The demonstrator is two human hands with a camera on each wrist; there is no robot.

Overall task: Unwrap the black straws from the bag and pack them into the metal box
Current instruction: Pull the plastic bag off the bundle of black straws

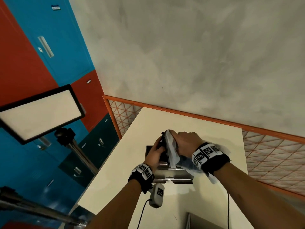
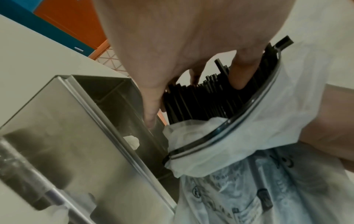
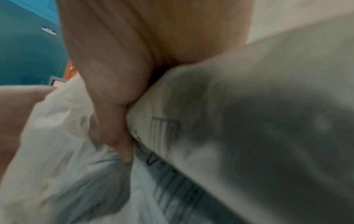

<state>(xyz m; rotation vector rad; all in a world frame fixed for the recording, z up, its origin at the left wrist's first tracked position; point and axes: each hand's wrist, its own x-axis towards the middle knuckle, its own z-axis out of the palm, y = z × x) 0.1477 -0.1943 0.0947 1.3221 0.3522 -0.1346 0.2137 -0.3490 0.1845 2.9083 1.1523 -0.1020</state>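
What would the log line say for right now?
left hand: grips black straws | right hand: grips plastic bag | straws: partly out of bag | metal box: open below | step: unwrapping

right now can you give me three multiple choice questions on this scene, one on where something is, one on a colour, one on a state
1. Where is the metal box?
A. on the pale table, below both hands
B. on the floor
C. on the blue lockers

2. What colour are the straws?
A. white
B. black
C. red

3. What state are the straws in?
A. all lying in the box
B. scattered across the table
C. partly out of the plastic bag, gripped by the left hand

Answers:
1. A, the head view shows the box on the table under the hands.
2. B, the left wrist view shows a dark black bundle.
3. C, their upper ends stick out of the bag's open mouth with the left hand's fingers round them, while the right hand holds the bag.
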